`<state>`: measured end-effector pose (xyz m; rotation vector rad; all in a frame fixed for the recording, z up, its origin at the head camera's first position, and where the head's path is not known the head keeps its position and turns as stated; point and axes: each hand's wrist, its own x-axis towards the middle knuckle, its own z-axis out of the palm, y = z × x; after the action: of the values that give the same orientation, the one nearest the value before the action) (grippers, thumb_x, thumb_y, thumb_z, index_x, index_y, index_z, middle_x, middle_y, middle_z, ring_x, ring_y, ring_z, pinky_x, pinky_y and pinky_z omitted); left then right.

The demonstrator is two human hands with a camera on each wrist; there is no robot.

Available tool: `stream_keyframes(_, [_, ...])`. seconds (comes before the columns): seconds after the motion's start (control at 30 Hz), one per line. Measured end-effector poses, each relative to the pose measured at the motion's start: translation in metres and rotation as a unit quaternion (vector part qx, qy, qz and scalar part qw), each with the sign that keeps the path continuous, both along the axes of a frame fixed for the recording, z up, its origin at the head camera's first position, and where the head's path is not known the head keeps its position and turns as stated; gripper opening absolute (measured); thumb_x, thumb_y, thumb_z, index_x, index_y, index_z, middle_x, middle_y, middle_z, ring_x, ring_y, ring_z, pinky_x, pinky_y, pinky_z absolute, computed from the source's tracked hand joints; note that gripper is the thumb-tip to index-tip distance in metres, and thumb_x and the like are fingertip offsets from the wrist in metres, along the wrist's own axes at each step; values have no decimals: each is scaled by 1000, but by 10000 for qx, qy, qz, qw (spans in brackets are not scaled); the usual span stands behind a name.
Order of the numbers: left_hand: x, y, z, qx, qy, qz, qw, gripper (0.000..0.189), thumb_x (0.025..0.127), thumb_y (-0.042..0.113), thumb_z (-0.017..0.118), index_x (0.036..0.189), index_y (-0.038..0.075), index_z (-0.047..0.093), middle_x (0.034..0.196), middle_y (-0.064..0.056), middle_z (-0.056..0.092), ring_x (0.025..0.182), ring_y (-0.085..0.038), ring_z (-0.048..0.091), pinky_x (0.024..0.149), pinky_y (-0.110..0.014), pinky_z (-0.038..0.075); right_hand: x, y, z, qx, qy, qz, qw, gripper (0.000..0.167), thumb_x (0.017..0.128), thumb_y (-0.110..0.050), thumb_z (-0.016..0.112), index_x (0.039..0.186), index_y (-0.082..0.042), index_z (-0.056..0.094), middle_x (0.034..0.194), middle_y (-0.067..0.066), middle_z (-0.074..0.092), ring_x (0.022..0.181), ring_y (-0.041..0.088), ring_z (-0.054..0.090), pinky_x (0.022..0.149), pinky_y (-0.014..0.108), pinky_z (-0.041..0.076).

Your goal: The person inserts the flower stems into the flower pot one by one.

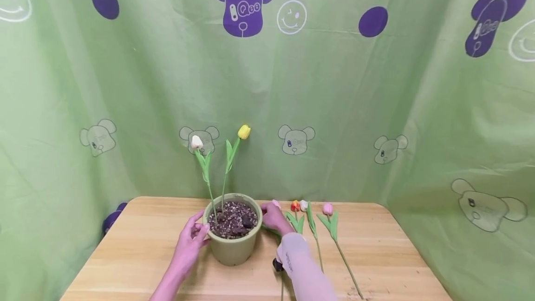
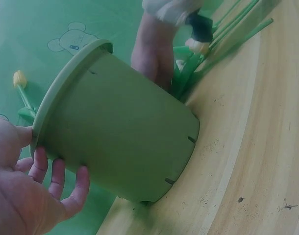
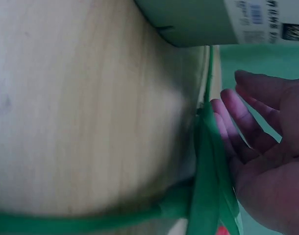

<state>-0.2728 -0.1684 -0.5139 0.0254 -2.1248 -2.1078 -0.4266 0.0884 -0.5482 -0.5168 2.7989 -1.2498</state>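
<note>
A green plastic flowerpot (image 1: 232, 251) stands upright on the table, with dark, speckled soil (image 1: 231, 226) inside. From the soil rise a white artificial tulip (image 1: 196, 142) and a yellow artificial tulip (image 1: 244, 132). My left hand (image 1: 187, 245) touches the pot's left side at the rim, its fingers (image 2: 57, 178) spread and lightly bent. On the far right side of the pot is my right hand (image 1: 275, 219). In the right wrist view nothing lies between its thumb and fingers (image 3: 245, 120); a tulip's green leaves (image 3: 208, 171) are beside them.
Several loose tulips lie on the wooden table (image 1: 376, 254) right of the pot, among them a red-orange tulip (image 1: 295, 206) and a pink tulip (image 1: 328, 208). A white label (image 3: 257, 19) is on the pot's side. A green curtain (image 1: 259, 82) hangs behind the table.
</note>
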Motion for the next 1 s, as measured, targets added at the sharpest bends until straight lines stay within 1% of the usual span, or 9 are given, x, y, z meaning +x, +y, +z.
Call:
stream_keyframes(0.1, [0,3,-1,9,6,-28,10000,58,106,10,56,159,5,33,119,-20,59,108,-22,62,104,-47,59,0,1,-5,312,1,-58,9995,21,83,3,73,101,-5,79,90,11,76,85,23,67,86,43,62])
stream_keyframes(0.17, [1,4,0,21,16,-8,10000,57,106,11,55,159,5,34,118,-20,58,107,-20,63,103,-46,60,0,2,-7,395,26,-127,9991,22,81,2,74,101,-5,80,91,11,77,85,23,68,88,44,62])
stream_keyframes(0.27, [1,4,1,7,55,21,10000,57,106,11,55,159,5,34,117,-19,58,106,-19,63,102,-44,61,1,7,-7,427,32,-193,9989,20,78,2,76,96,-6,81,87,9,77,81,21,67,84,42,62])
stream_keyframes(0.4, [1,2,0,-37,65,30,10000,56,107,10,55,159,4,34,117,-20,59,106,-19,63,101,-43,61,2,16,-8,399,-13,-171,9991,16,79,3,79,92,-5,80,85,8,78,78,17,67,77,35,62])
stream_keyframes(0.57, [0,0,-1,-86,22,83,9999,55,107,10,54,158,6,35,117,-19,59,105,-18,64,101,-42,61,4,33,-9,404,42,-157,9991,20,80,6,76,99,0,79,88,10,78,79,17,69,74,32,62])
stream_keyframes(0.63, [-1,0,-1,-94,8,103,9999,55,107,10,54,158,6,36,116,-19,59,105,-17,64,101,-41,62,4,38,-8,404,-8,-252,9989,20,80,5,76,99,1,78,89,10,77,80,18,69,74,31,62])
stream_keyframes(0.83, [0,1,-1,-90,48,44,9999,56,107,11,55,158,5,35,115,-18,59,104,-16,63,102,-45,61,4,47,-8,370,-243,-523,9977,24,75,0,82,98,0,78,85,6,75,77,16,65,71,29,59])
stream_keyframes(0.93, [1,1,-1,-59,39,22,10000,56,107,11,55,159,5,35,114,-17,59,104,-17,62,103,-47,60,1,45,-10,442,-358,-540,9969,26,73,-1,83,98,-2,78,85,4,74,76,15,64,70,28,58])
stream_keyframes(1.0, [0,1,0,-61,37,26,10000,57,107,11,55,159,5,34,115,-18,59,105,-17,62,103,-46,60,-1,43,-9,535,-349,-495,9967,25,73,0,81,98,-3,78,86,3,74,77,15,64,70,27,58])
